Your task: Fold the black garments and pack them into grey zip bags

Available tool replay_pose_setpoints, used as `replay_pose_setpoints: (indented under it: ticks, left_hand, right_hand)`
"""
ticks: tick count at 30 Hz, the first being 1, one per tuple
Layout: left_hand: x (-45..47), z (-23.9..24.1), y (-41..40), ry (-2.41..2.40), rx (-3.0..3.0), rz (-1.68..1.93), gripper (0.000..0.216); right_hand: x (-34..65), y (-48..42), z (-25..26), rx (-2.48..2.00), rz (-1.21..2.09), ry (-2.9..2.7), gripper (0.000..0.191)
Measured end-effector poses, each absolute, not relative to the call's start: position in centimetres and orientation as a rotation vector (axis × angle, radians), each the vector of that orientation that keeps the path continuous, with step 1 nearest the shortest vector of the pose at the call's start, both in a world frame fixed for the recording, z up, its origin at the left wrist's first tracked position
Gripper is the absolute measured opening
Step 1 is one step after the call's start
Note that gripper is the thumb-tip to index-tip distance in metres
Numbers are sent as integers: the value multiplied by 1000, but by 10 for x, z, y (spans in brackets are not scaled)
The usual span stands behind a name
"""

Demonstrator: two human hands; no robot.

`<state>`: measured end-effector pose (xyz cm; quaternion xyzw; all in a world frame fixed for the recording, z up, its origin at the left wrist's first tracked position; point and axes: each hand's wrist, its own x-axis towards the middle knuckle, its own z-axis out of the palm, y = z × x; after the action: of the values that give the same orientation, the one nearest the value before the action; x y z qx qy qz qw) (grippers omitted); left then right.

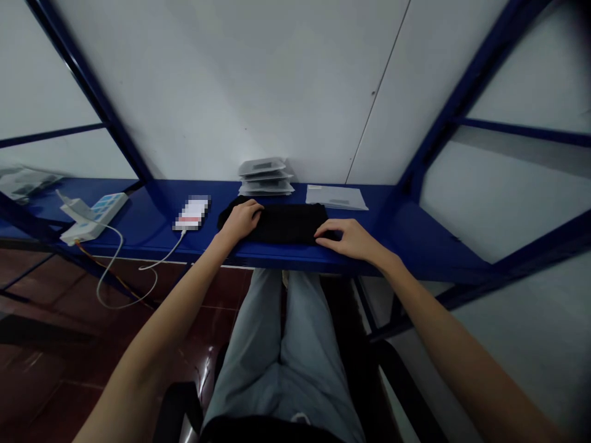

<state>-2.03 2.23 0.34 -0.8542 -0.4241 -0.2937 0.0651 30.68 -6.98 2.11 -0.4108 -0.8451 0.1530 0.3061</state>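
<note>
A piece of black cloth (290, 223), folded into a long flat shape, lies across the blue shelf in front of me. My left hand (243, 219) rests over its left part, fingers curled into the fabric. At the right end, my right hand (345, 237) pinches the cloth's edge between thumb and fingers. The black fabric hides any small folds under the fingertips. Just behind the cloth is a stack of several clear-plastic packets (266, 177). To the right of that stack lies a single flat white packet (337, 197).
A phone (192, 213) with a white charging cable (170, 253) lies left of the cloth. Farther left is a white power strip (95, 217); its cables hang over the front edge. Blue metal posts (429, 147) frame both sides of the shelf (392, 227), and a white wall stands behind.
</note>
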Motion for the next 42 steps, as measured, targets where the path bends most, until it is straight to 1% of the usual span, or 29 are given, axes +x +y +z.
replay_pose_setpoints:
  ticks: [14,19,25,29,42]
  left_hand:
    - [-20,9,11,-1307,-2555,-1002,31]
    - [-21,10,12,-1247,-2620,-958,31]
    - [-22,5,22,-1273,-2656,-911,26]
    - [-22,5,24,-1308,-2652,-900,28]
    - [-22,4,23,-1303,-2635,-950,26]
  right_hand:
    - [305,-75,13,-1080,352,-2148,17]
    - [306,-74,11,-1063,360,-2137,16]
    - [306,-72,10,-1069,350,-2137,17]
    - [306,-73,10,-1095,358,-2140,18]
    - [305,-74,11,-1069,342,-2144,16]
